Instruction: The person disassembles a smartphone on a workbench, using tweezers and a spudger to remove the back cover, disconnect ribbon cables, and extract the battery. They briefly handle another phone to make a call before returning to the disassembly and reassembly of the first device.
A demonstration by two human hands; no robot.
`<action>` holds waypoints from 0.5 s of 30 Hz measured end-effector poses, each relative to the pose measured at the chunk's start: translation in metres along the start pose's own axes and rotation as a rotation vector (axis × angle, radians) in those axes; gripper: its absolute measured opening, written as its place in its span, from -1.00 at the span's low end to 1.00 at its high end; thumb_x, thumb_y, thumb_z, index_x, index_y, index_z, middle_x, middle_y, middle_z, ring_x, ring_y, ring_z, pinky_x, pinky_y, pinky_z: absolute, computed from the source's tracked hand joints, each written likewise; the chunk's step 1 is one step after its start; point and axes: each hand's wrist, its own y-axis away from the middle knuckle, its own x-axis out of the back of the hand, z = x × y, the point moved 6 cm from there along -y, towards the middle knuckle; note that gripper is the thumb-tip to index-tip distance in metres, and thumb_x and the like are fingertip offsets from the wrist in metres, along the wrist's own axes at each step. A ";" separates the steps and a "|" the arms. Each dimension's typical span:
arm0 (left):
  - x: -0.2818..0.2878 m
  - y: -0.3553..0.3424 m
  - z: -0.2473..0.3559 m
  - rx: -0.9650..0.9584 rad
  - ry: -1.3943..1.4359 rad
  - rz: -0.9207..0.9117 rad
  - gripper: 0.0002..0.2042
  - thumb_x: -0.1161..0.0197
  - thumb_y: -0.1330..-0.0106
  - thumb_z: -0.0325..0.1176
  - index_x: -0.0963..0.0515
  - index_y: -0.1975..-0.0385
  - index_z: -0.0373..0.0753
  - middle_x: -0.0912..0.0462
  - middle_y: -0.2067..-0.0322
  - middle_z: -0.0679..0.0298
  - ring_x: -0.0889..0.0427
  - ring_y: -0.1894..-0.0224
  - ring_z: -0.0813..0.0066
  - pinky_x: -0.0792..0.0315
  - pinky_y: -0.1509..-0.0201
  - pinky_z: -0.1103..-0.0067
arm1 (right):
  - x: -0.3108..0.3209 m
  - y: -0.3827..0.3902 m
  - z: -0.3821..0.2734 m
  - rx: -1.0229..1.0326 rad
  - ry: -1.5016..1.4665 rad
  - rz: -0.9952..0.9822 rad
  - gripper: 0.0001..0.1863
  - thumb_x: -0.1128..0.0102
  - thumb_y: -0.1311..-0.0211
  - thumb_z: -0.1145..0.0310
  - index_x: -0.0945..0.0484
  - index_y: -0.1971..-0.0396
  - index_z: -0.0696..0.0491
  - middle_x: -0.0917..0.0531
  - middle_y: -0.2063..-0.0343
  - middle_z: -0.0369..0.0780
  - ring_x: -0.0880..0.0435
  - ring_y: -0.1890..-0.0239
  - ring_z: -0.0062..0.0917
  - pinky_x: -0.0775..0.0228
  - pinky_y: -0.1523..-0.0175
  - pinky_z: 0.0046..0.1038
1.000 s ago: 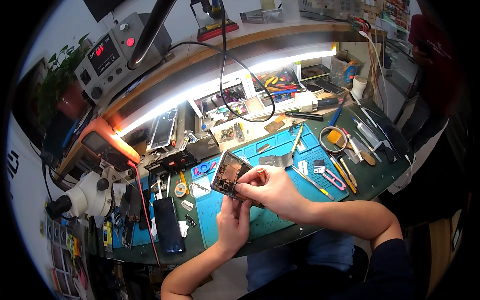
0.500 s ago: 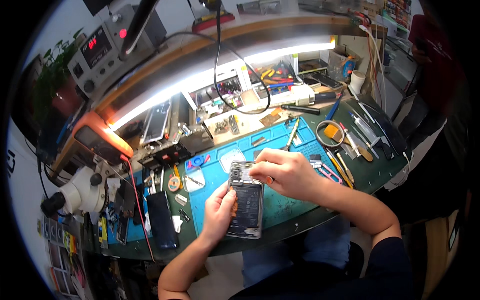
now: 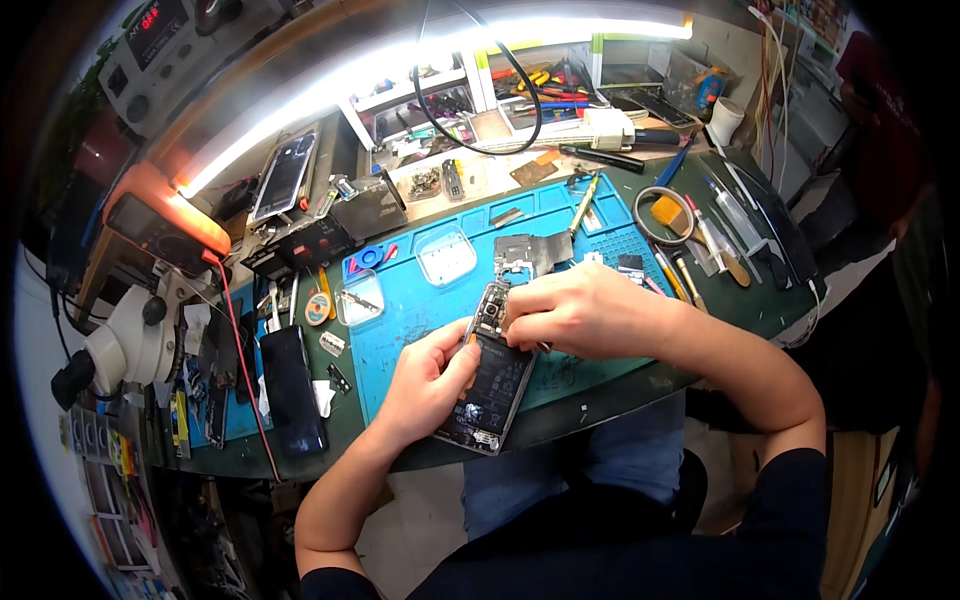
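Observation:
My left hand (image 3: 425, 385) is closed around the left side of an opened smartphone (image 3: 490, 385), its thumb lying over the edge. The phone is tilted at the mat's near edge, showing its black battery and, at the top, a camera module and bare circuitry. My right hand (image 3: 580, 312) is pinched over the phone's upper right part. What its fingers grip is mostly hidden; only a small dark tip shows below them. Just beyond the phone, a dark grey cover piece with a flat film (image 3: 532, 255) lies on the blue repair mat (image 3: 400, 325).
A clear tray (image 3: 446, 256) and a smaller clear box (image 3: 361, 298) sit on the mat. At left are a dark phone (image 3: 292, 388), an orange multimeter (image 3: 160, 225) and a white microscope (image 3: 125, 345). Right of the mat lie a tape roll (image 3: 664, 216), syringes (image 3: 735, 208) and brushes. A black cable hangs overhead.
The view has shifted downward. The phone has tilted, and its top circuitry shows where a silvery part was before. The right hand has turned palm down. A dark grey cover piece now shows on the mat.

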 end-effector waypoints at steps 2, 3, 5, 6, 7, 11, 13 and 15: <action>0.000 0.000 0.002 0.019 -0.027 -0.010 -0.63 -0.12 -0.58 -0.33 -0.53 -0.29 -0.33 -0.57 0.39 0.49 -0.44 0.39 0.79 -0.38 0.31 0.71 | 0.001 -0.005 -0.002 0.015 0.012 -0.044 -0.97 -0.26 -0.14 0.41 -0.59 0.43 -0.04 -0.59 0.35 -0.34 -0.75 0.30 -0.43 -0.60 0.32 -0.36; -0.001 -0.002 0.002 0.031 -0.041 -0.027 -0.62 -0.13 -0.58 -0.33 -0.53 -0.29 -0.33 -0.57 0.38 0.49 -0.44 0.39 0.79 -0.39 0.31 0.71 | -0.001 -0.004 -0.002 0.038 0.041 -0.051 -0.98 -0.23 -0.15 0.40 -0.57 0.44 -0.04 -0.57 0.37 -0.32 -0.74 0.29 -0.40 -0.61 0.30 -0.36; -0.001 -0.004 0.000 0.054 -0.045 -0.049 -0.62 -0.13 -0.58 -0.32 -0.54 -0.29 -0.33 -0.58 0.38 0.48 -0.45 0.39 0.78 -0.41 0.30 0.70 | -0.001 -0.007 -0.003 0.074 0.093 -0.093 -0.97 -0.25 -0.14 0.40 -0.57 0.44 -0.03 -0.56 0.37 -0.32 -0.73 0.30 -0.42 -0.60 0.34 -0.36; 0.000 -0.005 -0.001 0.058 -0.037 -0.056 -0.62 -0.13 -0.58 -0.32 -0.53 -0.29 -0.33 -0.57 0.39 0.48 -0.46 0.39 0.79 -0.41 0.30 0.70 | -0.003 -0.009 -0.003 0.090 0.122 -0.111 -0.94 -0.28 -0.11 0.40 -0.57 0.43 -0.04 -0.55 0.36 -0.34 -0.71 0.31 -0.45 -0.59 0.37 -0.37; 0.000 -0.005 -0.001 0.064 -0.045 -0.061 -0.62 -0.13 -0.58 -0.32 -0.53 -0.30 -0.33 -0.56 0.38 0.49 -0.46 0.39 0.79 -0.41 0.31 0.70 | -0.003 -0.011 -0.004 0.096 0.149 -0.162 -0.93 -0.26 -0.12 0.40 -0.53 0.47 -0.01 -0.54 0.37 -0.32 -0.72 0.27 -0.44 -0.61 0.36 -0.35; -0.002 -0.003 0.001 0.080 -0.022 -0.066 -0.63 -0.10 -0.60 -0.33 -0.52 -0.29 -0.33 -0.53 0.38 0.49 -0.45 0.40 0.79 -0.41 0.31 0.71 | -0.006 -0.022 -0.005 0.093 0.148 -0.272 -0.92 -0.24 -0.13 0.40 -0.53 0.48 0.04 -0.56 0.36 -0.26 -0.73 0.21 -0.40 -0.64 0.27 -0.34; -0.002 -0.004 0.002 0.089 -0.015 -0.081 -0.64 -0.10 -0.61 -0.33 -0.53 -0.28 -0.33 -0.52 0.39 0.50 -0.44 0.40 0.79 -0.40 0.31 0.71 | -0.008 -0.025 -0.006 0.106 0.163 -0.290 -0.92 -0.24 -0.14 0.41 -0.54 0.48 0.06 -0.57 0.36 -0.25 -0.74 0.21 -0.39 -0.65 0.23 -0.34; -0.002 -0.004 0.002 0.096 -0.021 -0.090 -0.65 -0.10 -0.61 -0.33 -0.53 -0.27 -0.34 -0.51 0.39 0.50 -0.44 0.40 0.79 -0.40 0.31 0.71 | -0.006 -0.028 -0.007 0.103 0.160 -0.320 -0.92 -0.23 -0.15 0.41 -0.56 0.48 0.08 -0.60 0.35 -0.24 -0.74 0.19 -0.39 -0.65 0.19 -0.34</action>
